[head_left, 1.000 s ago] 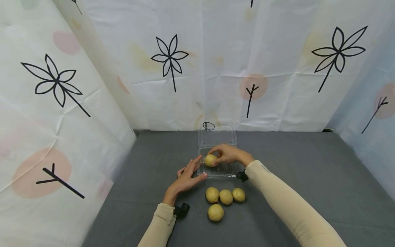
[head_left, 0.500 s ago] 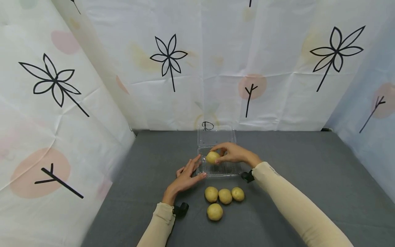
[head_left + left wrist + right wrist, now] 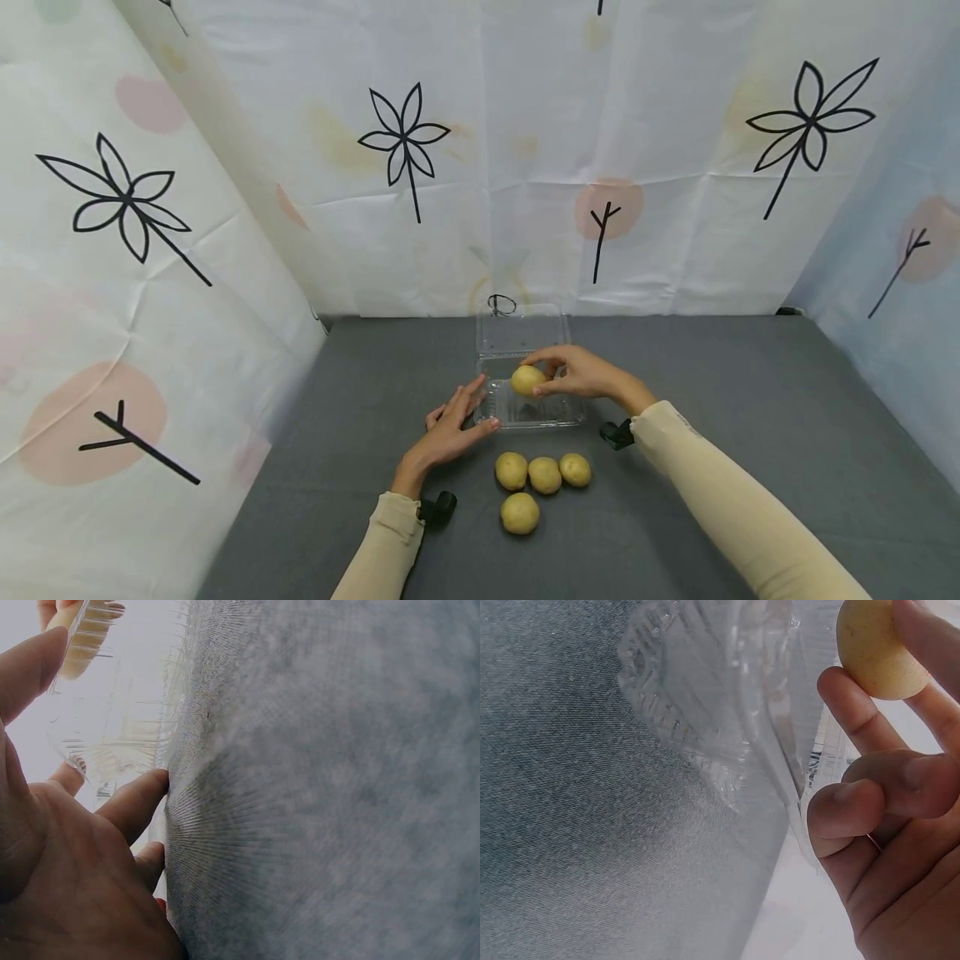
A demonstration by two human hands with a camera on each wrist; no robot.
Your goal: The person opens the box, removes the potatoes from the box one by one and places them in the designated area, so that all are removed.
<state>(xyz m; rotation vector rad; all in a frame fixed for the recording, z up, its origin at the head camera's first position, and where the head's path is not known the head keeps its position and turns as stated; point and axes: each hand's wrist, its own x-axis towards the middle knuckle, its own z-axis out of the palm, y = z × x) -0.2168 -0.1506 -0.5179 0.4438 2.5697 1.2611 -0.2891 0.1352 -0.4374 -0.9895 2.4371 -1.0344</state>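
In the head view my right hand [image 3: 585, 372] pinches a yellow potato [image 3: 527, 380] between thumb and fingers, over the clear plastic clamshell box [image 3: 558, 412]. The right wrist view shows this potato [image 3: 877, 649] at the fingertips, with the other fingers curled beneath it. At the box's left side my left hand [image 3: 448, 429] rests with fingers extended, its thumb near the front left corner. Seen from the left wrist, the fingers [image 3: 135, 804] lie along the ribbed wall of the box [image 3: 124, 720]. The lid [image 3: 525, 332] stands open behind the base.
On the grey table [image 3: 712, 417], in front of the box, several more potatoes [image 3: 544, 475] lie: a row with one potato [image 3: 520, 513] nearer me. A patterned white cloth [image 3: 480, 167] hangs behind the table and along both sides.
My right hand has moved a little right and back over the box with the potato in its grip. The left hand has stayed at the box's side.
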